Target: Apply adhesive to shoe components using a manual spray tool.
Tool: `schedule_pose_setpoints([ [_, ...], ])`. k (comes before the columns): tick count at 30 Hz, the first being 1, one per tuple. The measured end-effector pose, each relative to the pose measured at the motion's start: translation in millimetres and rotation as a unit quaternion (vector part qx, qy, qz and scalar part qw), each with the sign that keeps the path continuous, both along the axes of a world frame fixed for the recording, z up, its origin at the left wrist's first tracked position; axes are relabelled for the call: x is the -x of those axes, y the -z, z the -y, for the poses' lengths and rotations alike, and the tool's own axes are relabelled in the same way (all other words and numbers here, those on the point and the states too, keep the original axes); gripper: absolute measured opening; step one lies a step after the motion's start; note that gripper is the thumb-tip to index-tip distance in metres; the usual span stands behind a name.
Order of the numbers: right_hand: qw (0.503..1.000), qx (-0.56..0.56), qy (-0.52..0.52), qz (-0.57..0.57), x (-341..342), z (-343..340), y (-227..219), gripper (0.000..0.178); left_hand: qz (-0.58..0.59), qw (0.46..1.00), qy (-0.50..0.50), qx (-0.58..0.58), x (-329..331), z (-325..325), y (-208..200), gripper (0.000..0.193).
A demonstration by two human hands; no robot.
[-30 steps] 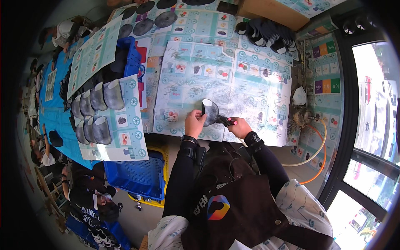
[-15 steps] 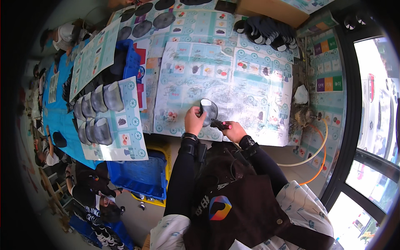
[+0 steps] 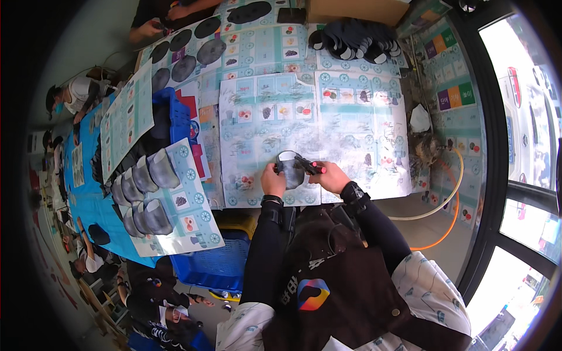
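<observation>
My left hand (image 3: 273, 180) is closed on the left side of a dark grey, cup-shaped piece (image 3: 292, 175) with a white inner face at its top. My right hand (image 3: 333, 178) grips a black hand tool (image 3: 305, 164) with pinkish-red ends. Its dark tip reaches across the upper right edge of the piece; whether it touches cannot be made out. Both hands are over the near edge of a smudged, printed sheet (image 3: 357, 126). Similar grey pieces (image 3: 163, 169) lie in two rows on a printed board at the left.
Black pieces (image 3: 357, 41) are heaped at the back right, before a cardboard box (image 3: 357, 13). Flat dark ovals (image 3: 211, 51) lie at the back left. Blue crates (image 3: 181, 120) stand at the left and below (image 3: 213, 263). Hoses (image 3: 455, 193) hang at the right. Other people work at the left and far side.
The view has shifted. The piece has turned more upright, with its white face at the top, and the tool has moved from its lower right to its upper right edge.
</observation>
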State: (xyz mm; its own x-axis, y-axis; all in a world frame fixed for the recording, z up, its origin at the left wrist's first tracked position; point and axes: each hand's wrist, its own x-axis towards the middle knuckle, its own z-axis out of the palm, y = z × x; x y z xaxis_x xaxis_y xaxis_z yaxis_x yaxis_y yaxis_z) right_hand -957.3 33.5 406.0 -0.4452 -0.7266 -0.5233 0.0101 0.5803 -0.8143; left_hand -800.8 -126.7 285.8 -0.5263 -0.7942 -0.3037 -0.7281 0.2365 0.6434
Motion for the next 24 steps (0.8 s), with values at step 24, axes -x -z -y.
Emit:
schedule_pose_setpoints([
  [24,0.998,-0.014,0.024,-0.063,2,19,25,0.034,-0.097,0.936,-0.045,-0.335,-127,18,-77,0.031],
])
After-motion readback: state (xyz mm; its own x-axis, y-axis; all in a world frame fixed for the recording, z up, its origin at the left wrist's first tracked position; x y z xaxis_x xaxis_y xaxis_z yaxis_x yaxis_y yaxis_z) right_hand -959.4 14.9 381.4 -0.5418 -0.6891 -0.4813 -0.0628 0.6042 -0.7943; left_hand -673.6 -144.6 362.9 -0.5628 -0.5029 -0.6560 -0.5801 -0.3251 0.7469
